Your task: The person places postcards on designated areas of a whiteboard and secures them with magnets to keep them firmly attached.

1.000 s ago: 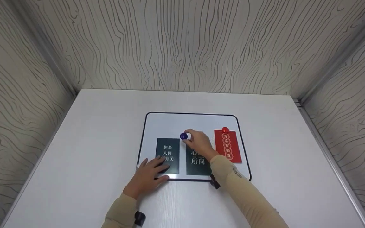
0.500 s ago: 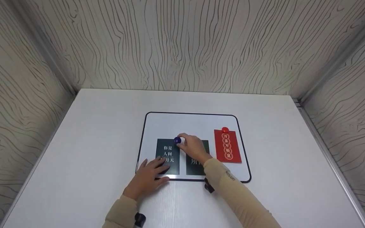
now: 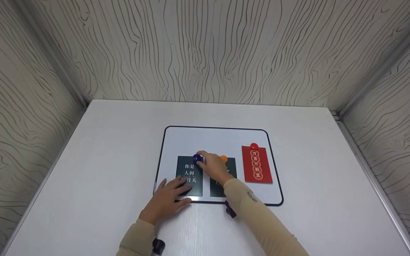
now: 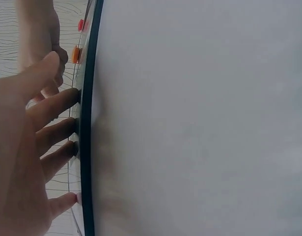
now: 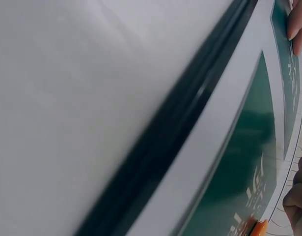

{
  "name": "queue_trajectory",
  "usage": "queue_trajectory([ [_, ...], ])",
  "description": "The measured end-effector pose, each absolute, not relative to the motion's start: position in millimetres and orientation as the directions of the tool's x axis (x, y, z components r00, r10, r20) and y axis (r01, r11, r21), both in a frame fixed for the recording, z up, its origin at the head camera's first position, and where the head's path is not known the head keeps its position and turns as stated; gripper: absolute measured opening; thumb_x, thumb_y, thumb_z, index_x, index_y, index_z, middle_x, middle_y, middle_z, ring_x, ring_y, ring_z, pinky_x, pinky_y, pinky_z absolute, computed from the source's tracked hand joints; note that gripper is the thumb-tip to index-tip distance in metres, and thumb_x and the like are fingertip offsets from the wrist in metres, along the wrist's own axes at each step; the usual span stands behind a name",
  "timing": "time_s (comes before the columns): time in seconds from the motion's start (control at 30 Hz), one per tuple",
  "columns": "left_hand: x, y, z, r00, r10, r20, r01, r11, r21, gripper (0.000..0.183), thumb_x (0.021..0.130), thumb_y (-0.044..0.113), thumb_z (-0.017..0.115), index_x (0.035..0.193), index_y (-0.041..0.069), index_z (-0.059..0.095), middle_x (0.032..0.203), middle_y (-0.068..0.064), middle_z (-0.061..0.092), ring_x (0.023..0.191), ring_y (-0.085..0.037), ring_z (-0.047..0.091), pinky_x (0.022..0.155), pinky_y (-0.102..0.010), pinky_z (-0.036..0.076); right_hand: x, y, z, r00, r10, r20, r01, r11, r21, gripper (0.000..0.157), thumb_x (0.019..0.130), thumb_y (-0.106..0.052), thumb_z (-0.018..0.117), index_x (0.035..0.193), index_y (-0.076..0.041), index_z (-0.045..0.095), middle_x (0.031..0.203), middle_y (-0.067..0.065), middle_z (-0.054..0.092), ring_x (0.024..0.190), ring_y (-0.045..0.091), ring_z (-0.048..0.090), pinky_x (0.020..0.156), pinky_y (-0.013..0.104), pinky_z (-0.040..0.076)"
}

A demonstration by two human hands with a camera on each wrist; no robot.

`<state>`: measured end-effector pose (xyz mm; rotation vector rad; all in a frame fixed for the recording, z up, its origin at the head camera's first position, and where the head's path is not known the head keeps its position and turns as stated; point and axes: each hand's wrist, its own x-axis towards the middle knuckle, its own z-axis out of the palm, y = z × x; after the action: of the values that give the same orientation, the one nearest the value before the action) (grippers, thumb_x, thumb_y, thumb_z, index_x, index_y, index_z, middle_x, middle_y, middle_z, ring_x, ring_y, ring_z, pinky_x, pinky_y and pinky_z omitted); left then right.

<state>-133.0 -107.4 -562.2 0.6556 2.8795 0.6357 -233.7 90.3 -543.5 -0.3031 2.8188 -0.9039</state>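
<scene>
Thumb and fingers of my right hand (image 3: 215, 169) pinch a round dark purple magnet (image 3: 196, 158) at the top edge of the left dark green card (image 3: 198, 185). My left hand (image 3: 167, 197) rests spread on that card's lower left part, fingers straight; in the left wrist view its fingertips (image 4: 72, 96) press on the board. A second green card (image 3: 231, 170), partly covered by the right hand and wrist, has an orange magnet (image 3: 223, 158) at its top. White Chinese lettering marks both green cards.
The cards lie on a black-edged whiteboard (image 3: 183, 140), flat on a white table (image 3: 112, 160). On the right, a red card (image 3: 257, 169) sits under a red magnet (image 3: 254, 146). Wood-grain panels (image 3: 205, 53) enclose the table at the back and sides.
My right hand has brought the purple magnet left and slightly down, from between the green cards to the left card's top edge. The orange magnet has come into sight. The left hand stays put.
</scene>
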Motion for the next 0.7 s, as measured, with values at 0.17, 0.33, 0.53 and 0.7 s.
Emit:
queue_trajectory([
  [0.17,-133,-107,-562,-0.902,0.431,-0.037,0.375,0.823,0.426,0.054,0.092,0.058,0.050,0.136,0.027,0.056,0.152,-0.002,0.046,0.144,-0.028,0.038,0.120,-0.059,0.024,-234,88,-545,-0.968,-0.230,-0.095,-0.125,0.781,-0.612,0.042,0.096,-0.029,0.058,0.138,-0.023,0.052,0.133,0.006,0.063,0.118,0.025,0.062,0.106,0.046,0.048],
  [0.33,-133,-107,-563,-0.899,0.437,-0.028,0.382,0.814,0.439,0.053,0.092,0.057,0.051,0.135,0.026,0.056,0.151,-0.004,0.046,0.143,-0.029,0.039,0.119,-0.060,0.024,-235,83,-547,-0.970,-0.220,-0.102,-0.114,0.784,-0.610,0.042,0.097,-0.029,0.057,0.138,-0.023,0.052,0.139,0.005,0.059,0.130,0.027,0.056,0.111,0.047,0.044],
  [0.53,-134,-109,-563,-0.895,0.447,-0.007,0.402,0.810,0.426,0.053,0.092,0.056,0.052,0.134,0.024,0.057,0.150,-0.006,0.048,0.142,-0.030,0.041,0.118,-0.061,0.026,-236,76,-548,-0.972,-0.218,-0.086,-0.124,0.789,-0.602,0.042,0.097,-0.029,0.057,0.138,-0.022,0.052,0.138,0.005,0.060,0.129,0.027,0.057,0.111,0.047,0.044],
  [0.7,-133,-108,-561,-0.893,0.450,-0.002,0.404,0.802,0.440,0.051,0.092,0.054,0.053,0.133,0.024,0.058,0.148,-0.007,0.050,0.141,-0.031,0.042,0.116,-0.062,0.027,-235,73,-549,-0.974,-0.220,-0.059,-0.146,0.802,-0.579,0.042,0.097,-0.028,0.057,0.138,-0.020,0.053,0.137,0.006,0.061,0.126,0.027,0.059,0.110,0.045,0.045],
])
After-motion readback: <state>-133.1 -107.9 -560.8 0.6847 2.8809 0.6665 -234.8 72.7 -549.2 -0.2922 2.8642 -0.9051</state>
